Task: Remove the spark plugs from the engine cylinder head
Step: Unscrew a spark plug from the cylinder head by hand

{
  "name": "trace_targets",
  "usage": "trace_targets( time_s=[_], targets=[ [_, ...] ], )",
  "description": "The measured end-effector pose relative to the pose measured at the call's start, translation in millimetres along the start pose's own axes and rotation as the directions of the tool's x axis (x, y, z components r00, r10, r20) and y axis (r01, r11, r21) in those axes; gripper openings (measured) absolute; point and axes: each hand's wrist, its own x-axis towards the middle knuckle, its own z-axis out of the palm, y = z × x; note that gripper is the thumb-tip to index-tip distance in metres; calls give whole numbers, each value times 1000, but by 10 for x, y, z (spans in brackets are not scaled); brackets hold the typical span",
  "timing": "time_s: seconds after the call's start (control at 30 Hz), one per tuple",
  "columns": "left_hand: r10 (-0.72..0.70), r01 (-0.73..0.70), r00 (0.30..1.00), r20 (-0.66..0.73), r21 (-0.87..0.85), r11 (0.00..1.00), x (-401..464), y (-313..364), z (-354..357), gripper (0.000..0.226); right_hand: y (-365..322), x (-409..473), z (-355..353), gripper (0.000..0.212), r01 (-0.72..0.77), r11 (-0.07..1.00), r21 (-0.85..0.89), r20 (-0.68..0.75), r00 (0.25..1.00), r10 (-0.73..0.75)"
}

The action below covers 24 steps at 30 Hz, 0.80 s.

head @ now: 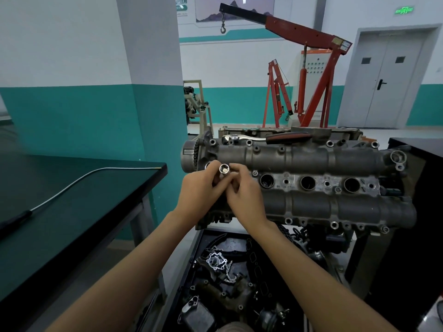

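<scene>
A grey engine cylinder head [311, 161] lies across a stand, with three open spark plug wells [308, 182] showing in a row along its middle. My left hand [199, 188] and my right hand [242, 190] meet over the head's left end. Both grip a shiny steel socket [224, 168] whose open end faces up toward me. The lower part of the socket is hidden by my fingers. A ratchet wrench [266, 137] with a red and black handle rests on the far edge of the head.
A dark green workbench [72, 200] stands at the left with a thin flexible rod tool [72, 185] on it. A tray of engine parts [227, 279] sits below the head. A black cabinet [417, 164] is at the right. Red engine hoists [311, 80] stand behind.
</scene>
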Motion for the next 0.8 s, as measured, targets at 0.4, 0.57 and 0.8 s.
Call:
trace_targets(
  time_s=[0.4,0.57,0.8],
  targets=[
    [87,-84,994,-59,48,995,-18,8,39,37,17,-13,5,10,4,999,-40,-19,1000,-5],
    [148,-146,986,-80,33,989,-10,13,20,32,12,-17,9,19,91,989,-117,-18,995,-94],
    [129,-125,989,-66,52,991,-21,9,25,34,24,-11,21,22,18,998,-65,-28,999,-20]
  ],
)
